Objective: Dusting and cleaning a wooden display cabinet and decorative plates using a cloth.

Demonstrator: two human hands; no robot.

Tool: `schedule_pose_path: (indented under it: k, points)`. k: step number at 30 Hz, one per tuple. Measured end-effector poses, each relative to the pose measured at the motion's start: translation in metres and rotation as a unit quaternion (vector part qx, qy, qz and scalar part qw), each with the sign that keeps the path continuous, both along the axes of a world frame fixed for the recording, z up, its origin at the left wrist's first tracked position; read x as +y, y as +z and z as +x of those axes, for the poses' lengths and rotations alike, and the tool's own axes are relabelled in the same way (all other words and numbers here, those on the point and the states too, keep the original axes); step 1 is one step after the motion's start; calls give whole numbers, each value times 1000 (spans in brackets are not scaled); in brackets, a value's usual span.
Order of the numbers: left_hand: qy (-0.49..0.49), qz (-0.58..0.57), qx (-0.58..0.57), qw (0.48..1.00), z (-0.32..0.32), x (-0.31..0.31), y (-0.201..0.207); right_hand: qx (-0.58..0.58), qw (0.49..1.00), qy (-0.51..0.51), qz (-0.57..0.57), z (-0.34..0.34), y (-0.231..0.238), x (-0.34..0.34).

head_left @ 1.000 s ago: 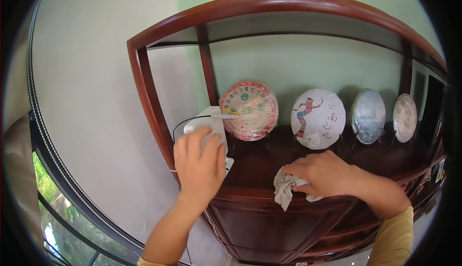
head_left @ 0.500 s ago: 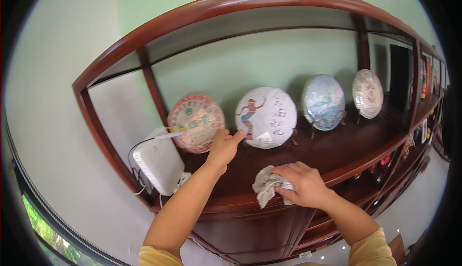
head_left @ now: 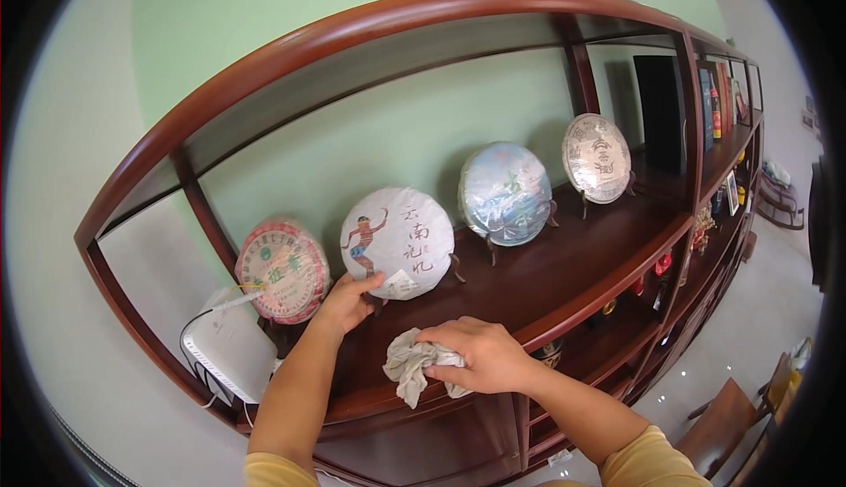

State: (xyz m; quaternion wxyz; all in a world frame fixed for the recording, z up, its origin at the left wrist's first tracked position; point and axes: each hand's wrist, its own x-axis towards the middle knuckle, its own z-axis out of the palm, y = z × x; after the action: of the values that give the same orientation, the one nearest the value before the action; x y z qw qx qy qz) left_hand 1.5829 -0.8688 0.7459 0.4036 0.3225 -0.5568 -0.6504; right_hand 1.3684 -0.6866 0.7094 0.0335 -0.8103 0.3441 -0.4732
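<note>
A round tea cake in a white paper wrapper (head_left: 397, 236), with a painted figure on it, leans upright on a small dark stand (head_left: 456, 268). My left hand (head_left: 351, 302) has closed on its lower left edge, thumb on the front; the other fingers are partly hidden. Over the shelf's front edge, my right hand (head_left: 489, 355) grips a crumpled pale grey cloth (head_left: 412, 365). To the left of the white cake stands a red-rimmed tea cake (head_left: 284, 275). A blue-patterned tea cake (head_left: 506, 192) and a beige one (head_left: 597, 159) stand to its right, both in shiny wrapping.
A white router-like box (head_left: 225, 350) with cables stands at the shelf's left end. The dark red wooden shelf unit (head_left: 564, 284) curves away right, past a tall black panel (head_left: 659, 115) and books (head_left: 708, 108). Lower compartments hold small ornaments. A wooden chair (head_left: 731, 421) is at lower right.
The view has swung right, so the shelf sits further left in it. My left thumb has come onto the white tea cake's lower edge. My right hand still holds the cloth.
</note>
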Motion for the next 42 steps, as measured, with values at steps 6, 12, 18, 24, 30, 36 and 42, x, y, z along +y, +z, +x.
schedule_pose_path:
  k: [6,12,18,24,30,36,42]
  points:
    - [-18,-6,-25,1000,-7,3,2,-19,999,19,25,-5,0,0]
    - [31,-29,-49,998,-13,28,3,-52,998,31,11,-6,-6,-4]
    - [45,-27,-27,998,-17,67,-2,-152,977,144,-37,-13,-10,-3]
    - [28,-27,-12,999,-42,96,3,-129,980,150,-12,-15,-7,2]
    - [-15,-56,-1,998,-64,88,-4,-138,973,185,20,-12,-8,1]
    - [-66,-57,39,995,-115,98,20,-105,976,191,26,-14,-7,-3]
    - [-178,-32,53,982,-174,86,14,-64,971,219,67,-19,-6,-5]
